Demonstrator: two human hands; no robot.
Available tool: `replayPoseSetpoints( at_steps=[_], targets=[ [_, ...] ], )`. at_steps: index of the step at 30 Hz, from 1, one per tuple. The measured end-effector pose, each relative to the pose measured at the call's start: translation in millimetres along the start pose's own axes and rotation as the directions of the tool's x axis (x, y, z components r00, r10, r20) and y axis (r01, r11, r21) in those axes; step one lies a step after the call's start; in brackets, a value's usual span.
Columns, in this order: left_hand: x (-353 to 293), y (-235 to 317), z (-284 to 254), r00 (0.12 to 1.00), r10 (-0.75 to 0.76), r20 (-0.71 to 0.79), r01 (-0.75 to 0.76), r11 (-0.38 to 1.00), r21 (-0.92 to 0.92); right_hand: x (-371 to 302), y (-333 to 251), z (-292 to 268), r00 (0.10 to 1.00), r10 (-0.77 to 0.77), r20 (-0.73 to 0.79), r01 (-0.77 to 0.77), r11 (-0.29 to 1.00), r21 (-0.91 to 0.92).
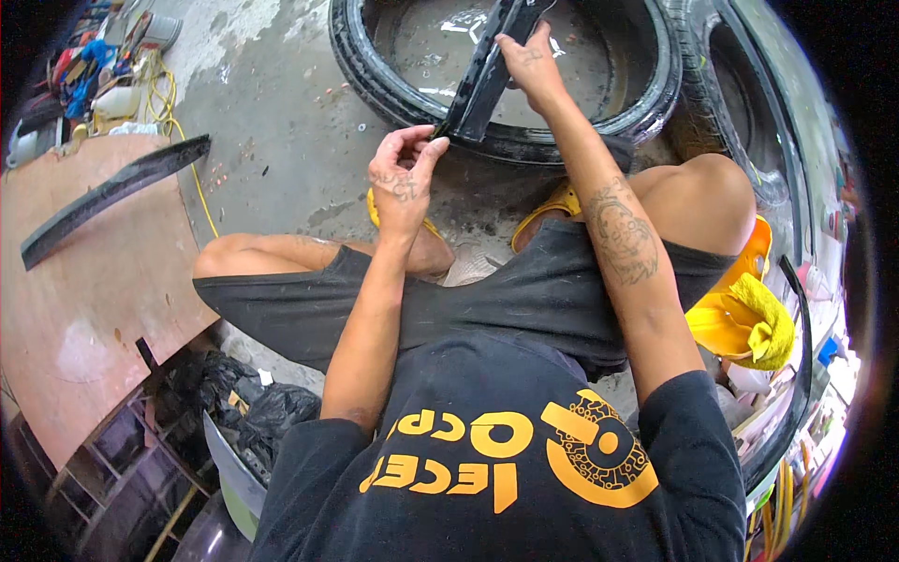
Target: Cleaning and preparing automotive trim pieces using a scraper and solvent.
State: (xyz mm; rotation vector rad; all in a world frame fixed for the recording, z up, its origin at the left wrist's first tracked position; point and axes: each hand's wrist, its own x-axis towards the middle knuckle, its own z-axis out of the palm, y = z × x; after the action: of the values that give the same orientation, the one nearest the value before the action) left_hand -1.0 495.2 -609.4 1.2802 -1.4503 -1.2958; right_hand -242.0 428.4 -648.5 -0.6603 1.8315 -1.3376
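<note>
A long, glossy black panel [479, 94] slants up and away in front of me, over a black tyre [363, 82] lying flat on the floor. My right hand [534, 70] is closed on the panel's right edge, toward its far part. At the near end of the panel, my left hand [405, 178] is closed, with thumb and forefinger pinched together. A small dark bit shows at those fingertips; what it is, and whether it belongs to the panel, cannot be made out.
A second tyre [700, 108] stands right of the first. On the left, a curved black strip [117, 197] lies on a wooden board [80, 318], near a yellow cord [200, 201]. Black plastic bags [276, 412] sit below it. A yellow cloth [770, 323] hangs over a yellow container [721, 318] at right.
</note>
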Motion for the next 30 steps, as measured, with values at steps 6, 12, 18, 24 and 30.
replayPoseSetpoints(
  at_steps=[6, 12, 18, 24, 30],
  targets=[
    [3, -8, 16, 0.953, 0.296, 0.061, -0.301, 0.91, 0.284, 10, 22, 2, 0.916, -0.401, -0.006, 0.4, 0.915, -0.05],
    [8, -10, 19, 0.902, 0.414, 0.121, -0.429, 0.839, 0.335, 3, 16, 3, 0.91, -0.414, -0.015, 0.412, 0.909, -0.057],
    [9, -12, 19, 0.891, 0.424, 0.16, -0.453, 0.83, 0.325, 12, 18, 8, 0.874, -0.482, -0.067, 0.47, 0.872, -0.135],
    [11, -11, 16, 0.898, 0.41, 0.162, -0.44, 0.836, 0.327, 18, 18, 11, 0.872, -0.479, -0.099, 0.438, 0.855, -0.279],
    [11, -11, 3, 0.96, 0.277, -0.034, -0.255, 0.92, 0.297, 14, 16, 12, 0.88, -0.475, -0.024, 0.464, 0.869, -0.169]
  ],
)
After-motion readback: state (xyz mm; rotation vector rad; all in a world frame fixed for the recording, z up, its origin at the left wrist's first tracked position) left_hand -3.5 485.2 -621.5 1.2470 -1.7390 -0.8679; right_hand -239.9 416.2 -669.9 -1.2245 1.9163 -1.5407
